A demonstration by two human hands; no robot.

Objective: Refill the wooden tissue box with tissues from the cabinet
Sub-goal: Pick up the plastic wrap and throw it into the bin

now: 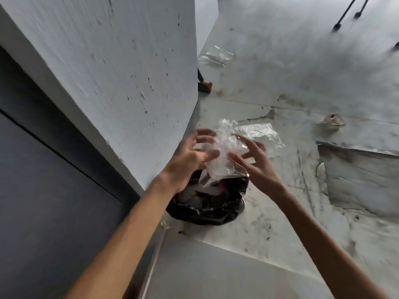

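Observation:
A crumpled clear plastic wrapper hangs in the air between my two hands, right above a small bin lined with a black bag. My left hand is on its left with fingers spread, the thumb touching the plastic. My right hand is on its right, fingers also fanned apart, with the wrapper's lower edge resting against the index finger. Neither hand closes around it. White and dark rubbish shows inside the bin. No tissue box, tissues or cabinet are in view.
A white wall corner stands close on the left, with a dark grey panel beside it. More clear plastic lies on the stained floor behind the bin, another piece farther back, and a crumpled scrap to the right.

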